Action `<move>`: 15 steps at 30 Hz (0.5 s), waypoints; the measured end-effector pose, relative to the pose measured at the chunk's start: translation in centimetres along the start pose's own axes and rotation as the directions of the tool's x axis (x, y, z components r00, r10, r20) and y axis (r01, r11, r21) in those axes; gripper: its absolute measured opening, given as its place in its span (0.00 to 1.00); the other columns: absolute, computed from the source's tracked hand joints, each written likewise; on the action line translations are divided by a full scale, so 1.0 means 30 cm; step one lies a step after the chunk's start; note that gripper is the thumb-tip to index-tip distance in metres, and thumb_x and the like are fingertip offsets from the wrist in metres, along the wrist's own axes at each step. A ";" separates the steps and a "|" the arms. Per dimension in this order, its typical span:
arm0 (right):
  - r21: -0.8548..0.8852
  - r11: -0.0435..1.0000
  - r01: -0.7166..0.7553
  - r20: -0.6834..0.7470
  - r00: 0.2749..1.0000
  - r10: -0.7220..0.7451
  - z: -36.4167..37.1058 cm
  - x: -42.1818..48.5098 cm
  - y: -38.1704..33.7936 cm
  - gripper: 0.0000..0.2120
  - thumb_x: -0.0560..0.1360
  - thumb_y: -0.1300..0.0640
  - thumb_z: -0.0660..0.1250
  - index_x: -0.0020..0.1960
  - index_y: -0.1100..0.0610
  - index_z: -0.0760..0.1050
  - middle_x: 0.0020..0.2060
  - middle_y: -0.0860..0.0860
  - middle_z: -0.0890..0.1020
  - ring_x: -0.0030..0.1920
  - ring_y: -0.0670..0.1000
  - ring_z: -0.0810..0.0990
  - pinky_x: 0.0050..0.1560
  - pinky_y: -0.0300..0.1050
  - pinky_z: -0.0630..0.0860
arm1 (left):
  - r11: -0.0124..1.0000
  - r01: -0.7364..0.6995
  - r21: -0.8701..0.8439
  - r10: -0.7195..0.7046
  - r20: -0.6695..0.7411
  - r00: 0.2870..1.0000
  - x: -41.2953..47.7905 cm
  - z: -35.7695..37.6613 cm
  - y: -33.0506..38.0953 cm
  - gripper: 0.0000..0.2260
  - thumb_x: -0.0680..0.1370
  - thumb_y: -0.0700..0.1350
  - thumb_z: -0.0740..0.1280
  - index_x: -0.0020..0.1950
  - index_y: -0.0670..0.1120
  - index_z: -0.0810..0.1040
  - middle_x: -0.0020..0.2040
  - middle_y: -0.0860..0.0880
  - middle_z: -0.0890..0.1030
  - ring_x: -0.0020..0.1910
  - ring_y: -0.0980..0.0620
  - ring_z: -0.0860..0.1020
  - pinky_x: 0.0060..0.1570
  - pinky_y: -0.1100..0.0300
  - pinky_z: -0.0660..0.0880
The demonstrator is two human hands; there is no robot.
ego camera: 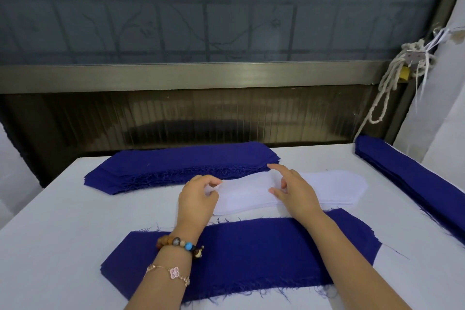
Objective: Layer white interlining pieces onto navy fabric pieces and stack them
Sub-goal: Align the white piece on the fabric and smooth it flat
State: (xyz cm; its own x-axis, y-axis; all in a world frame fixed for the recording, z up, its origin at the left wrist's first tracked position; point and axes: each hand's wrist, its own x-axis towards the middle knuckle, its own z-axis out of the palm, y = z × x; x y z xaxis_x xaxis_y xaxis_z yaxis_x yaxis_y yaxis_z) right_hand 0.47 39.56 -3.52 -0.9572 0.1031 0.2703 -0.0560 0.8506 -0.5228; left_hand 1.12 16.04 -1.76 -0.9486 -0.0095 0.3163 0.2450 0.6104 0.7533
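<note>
Head view: left hand, pinching, hides one end of the interlining stack.

White table, grilled window behind, knotted rope and yellow padlock at right.
</note>
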 end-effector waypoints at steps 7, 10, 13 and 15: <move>0.001 1.000 -0.004 -0.003 1.000 0.004 -0.002 0.004 0.002 0.21 0.77 0.51 0.66 0.68 0.40 0.67 0.49 0.44 0.71 0.41 0.44 0.73 0.41 0.31 0.68 | 0.997 0.026 -0.079 -0.029 -0.035 0.999 -0.004 -0.017 0.003 0.14 0.76 0.32 0.66 0.44 0.50 0.83 0.50 0.49 0.80 0.51 0.52 0.77 0.42 0.79 0.67; 0.004 0.999 -0.031 -0.032 0.999 0.032 -0.013 0.012 0.007 0.14 0.77 0.54 0.66 0.62 0.47 0.72 0.53 0.47 0.71 0.41 0.45 0.72 0.45 0.33 0.68 | 0.996 0.025 -0.086 -0.027 -0.027 0.999 -0.003 -0.016 0.002 0.14 0.76 0.31 0.65 0.43 0.50 0.83 0.50 0.48 0.81 0.52 0.51 0.77 0.42 0.79 0.67; -0.024 0.997 -0.073 -0.061 0.996 0.071 -0.038 0.016 0.024 0.09 0.77 0.57 0.65 0.58 0.52 0.75 0.53 0.49 0.71 0.41 0.46 0.73 0.46 0.35 0.68 | 0.996 0.024 -0.082 -0.026 -0.026 0.999 0.000 -0.013 -0.002 0.14 0.76 0.32 0.66 0.43 0.50 0.83 0.50 0.48 0.81 0.52 0.51 0.77 0.43 0.77 0.67; -0.062 0.993 -0.101 -0.077 0.992 0.096 -0.055 0.016 0.042 0.08 0.78 0.55 0.65 0.57 0.53 0.76 0.50 0.49 0.70 0.42 0.47 0.73 0.45 0.36 0.68 | 0.996 0.024 -0.091 -0.027 -0.032 0.999 0.000 -0.009 -0.007 0.13 0.76 0.32 0.65 0.43 0.49 0.83 0.49 0.49 0.82 0.52 0.52 0.77 0.43 0.77 0.68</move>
State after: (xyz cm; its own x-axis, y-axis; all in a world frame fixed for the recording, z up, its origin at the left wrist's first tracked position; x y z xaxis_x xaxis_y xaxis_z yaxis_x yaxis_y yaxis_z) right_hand 0.42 41.53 -2.71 -0.9334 0.2237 0.2804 0.0586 0.8663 -0.4961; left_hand 1.12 15.70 -1.76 -0.9482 -0.0514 0.3135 0.2390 0.5351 0.8103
